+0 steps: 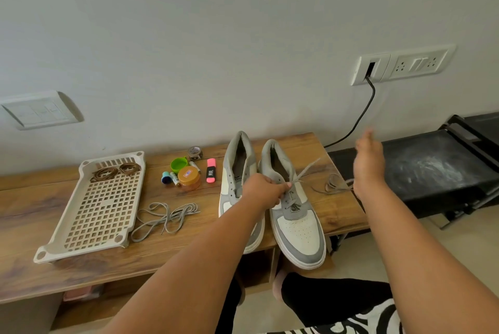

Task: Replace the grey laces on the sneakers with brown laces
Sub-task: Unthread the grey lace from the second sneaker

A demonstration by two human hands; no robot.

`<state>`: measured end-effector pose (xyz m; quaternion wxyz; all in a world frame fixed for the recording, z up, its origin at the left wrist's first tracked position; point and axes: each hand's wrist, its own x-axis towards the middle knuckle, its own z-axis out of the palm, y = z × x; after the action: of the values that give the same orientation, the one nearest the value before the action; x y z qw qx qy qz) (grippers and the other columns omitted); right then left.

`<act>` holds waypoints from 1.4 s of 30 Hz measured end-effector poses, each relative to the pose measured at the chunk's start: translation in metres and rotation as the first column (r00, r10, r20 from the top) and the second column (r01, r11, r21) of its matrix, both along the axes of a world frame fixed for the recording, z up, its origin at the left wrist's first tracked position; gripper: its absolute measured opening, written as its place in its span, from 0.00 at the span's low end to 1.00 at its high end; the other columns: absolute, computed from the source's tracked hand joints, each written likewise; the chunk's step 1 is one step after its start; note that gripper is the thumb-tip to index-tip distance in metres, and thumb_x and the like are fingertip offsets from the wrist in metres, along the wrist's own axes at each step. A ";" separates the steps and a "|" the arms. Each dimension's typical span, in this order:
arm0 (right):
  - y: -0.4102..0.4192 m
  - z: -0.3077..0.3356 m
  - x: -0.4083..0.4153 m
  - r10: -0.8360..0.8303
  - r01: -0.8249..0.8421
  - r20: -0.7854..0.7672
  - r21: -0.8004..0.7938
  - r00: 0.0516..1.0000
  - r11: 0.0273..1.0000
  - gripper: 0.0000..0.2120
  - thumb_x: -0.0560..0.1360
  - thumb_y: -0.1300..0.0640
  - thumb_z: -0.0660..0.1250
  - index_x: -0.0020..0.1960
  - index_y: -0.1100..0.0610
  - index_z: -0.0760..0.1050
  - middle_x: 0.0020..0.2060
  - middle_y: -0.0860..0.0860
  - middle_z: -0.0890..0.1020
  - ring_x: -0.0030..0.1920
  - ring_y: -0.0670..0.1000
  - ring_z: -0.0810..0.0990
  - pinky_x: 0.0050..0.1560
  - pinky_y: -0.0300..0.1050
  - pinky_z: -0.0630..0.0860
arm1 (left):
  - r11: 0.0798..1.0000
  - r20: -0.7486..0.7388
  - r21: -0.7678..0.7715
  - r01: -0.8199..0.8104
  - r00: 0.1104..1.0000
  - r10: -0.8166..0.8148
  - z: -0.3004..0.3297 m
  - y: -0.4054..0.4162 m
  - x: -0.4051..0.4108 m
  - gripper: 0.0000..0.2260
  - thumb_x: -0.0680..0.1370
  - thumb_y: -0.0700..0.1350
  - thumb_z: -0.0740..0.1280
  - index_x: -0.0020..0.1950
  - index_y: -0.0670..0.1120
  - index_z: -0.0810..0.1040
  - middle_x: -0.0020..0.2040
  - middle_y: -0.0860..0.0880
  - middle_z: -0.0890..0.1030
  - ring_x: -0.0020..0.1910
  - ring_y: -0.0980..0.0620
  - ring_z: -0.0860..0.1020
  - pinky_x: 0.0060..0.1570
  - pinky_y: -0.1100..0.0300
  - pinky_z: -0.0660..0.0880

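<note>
Left grip point(266, 189) pinches grey lace point(302, 174).

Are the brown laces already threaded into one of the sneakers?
No, the brown laces lie coiled in the white tray, apart from both sneakers.

No text can be read with certainty. The round orange lid of the amber plastic jar point(189, 174) carries a pale sticker with blurred print, and the pink highlighter's black label point(211, 171) bears white lettering too small to read.
</note>
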<state>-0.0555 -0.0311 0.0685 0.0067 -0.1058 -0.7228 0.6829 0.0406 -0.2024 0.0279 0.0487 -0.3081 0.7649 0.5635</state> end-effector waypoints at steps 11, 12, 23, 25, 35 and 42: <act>-0.042 -0.023 0.026 0.765 -0.549 0.139 0.776 0.629 0.310 0.21 0.81 0.65 0.57 0.68 0.47 0.74 0.76 0.52 0.60 0.75 0.55 0.62 0.70 0.48 0.64 | 0.663 -0.077 0.733 -0.153 0.949 0.305 0.014 0.004 0.007 0.09 0.76 0.38 0.65 0.37 0.45 0.73 0.28 0.52 0.66 0.25 0.57 0.62 0.27 0.65 0.60; -0.044 -0.025 0.027 0.760 -0.559 0.165 0.776 0.628 0.293 0.20 0.81 0.65 0.57 0.69 0.49 0.73 0.74 0.53 0.63 0.73 0.56 0.64 0.69 0.48 0.65 | 0.788 -0.102 0.600 -0.141 0.963 0.251 0.015 0.003 0.006 0.10 0.77 0.42 0.66 0.36 0.46 0.72 0.27 0.53 0.67 0.24 0.57 0.62 0.26 0.65 0.60; -0.041 -0.023 0.029 0.737 -0.630 0.216 0.696 0.640 0.344 0.18 0.82 0.62 0.56 0.66 0.48 0.74 0.63 0.52 0.70 0.63 0.54 0.71 0.57 0.43 0.68 | 0.985 -0.361 0.126 0.122 0.930 -0.068 0.017 0.003 0.013 0.11 0.75 0.37 0.68 0.32 0.41 0.75 0.30 0.45 0.72 0.30 0.55 0.70 0.36 0.63 0.71; -0.042 -0.023 0.030 0.726 -0.649 0.230 0.665 0.648 0.369 0.17 0.82 0.63 0.56 0.65 0.48 0.74 0.64 0.52 0.68 0.64 0.54 0.70 0.57 0.43 0.68 | 0.977 -0.362 0.215 0.014 0.930 0.066 0.025 0.002 0.012 0.16 0.76 0.38 0.67 0.28 0.45 0.72 0.27 0.48 0.67 0.27 0.55 0.64 0.31 0.64 0.66; -0.043 -0.027 0.028 0.668 -0.572 0.152 0.671 0.728 0.471 0.14 0.81 0.60 0.56 0.53 0.49 0.79 0.55 0.51 0.71 0.56 0.52 0.71 0.50 0.44 0.69 | 0.937 -0.257 0.229 0.264 0.945 -0.203 0.024 -0.004 0.019 0.13 0.78 0.42 0.68 0.33 0.45 0.78 0.28 0.53 0.73 0.27 0.58 0.66 0.29 0.66 0.62; -0.041 -0.031 0.024 0.669 -0.587 0.155 0.645 0.727 0.489 0.16 0.80 0.63 0.57 0.54 0.48 0.80 0.56 0.52 0.74 0.55 0.53 0.73 0.48 0.43 0.70 | 0.990 -0.138 0.131 0.059 0.990 -0.041 0.034 -0.010 0.015 0.24 0.80 0.62 0.60 0.31 0.47 0.72 0.30 0.50 0.69 0.29 0.54 0.65 0.31 0.61 0.62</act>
<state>-0.0313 -0.0718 0.0373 -0.1643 0.2145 -0.8995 0.3435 0.0559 -0.2123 0.0621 0.0315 -0.2460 0.7343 0.6320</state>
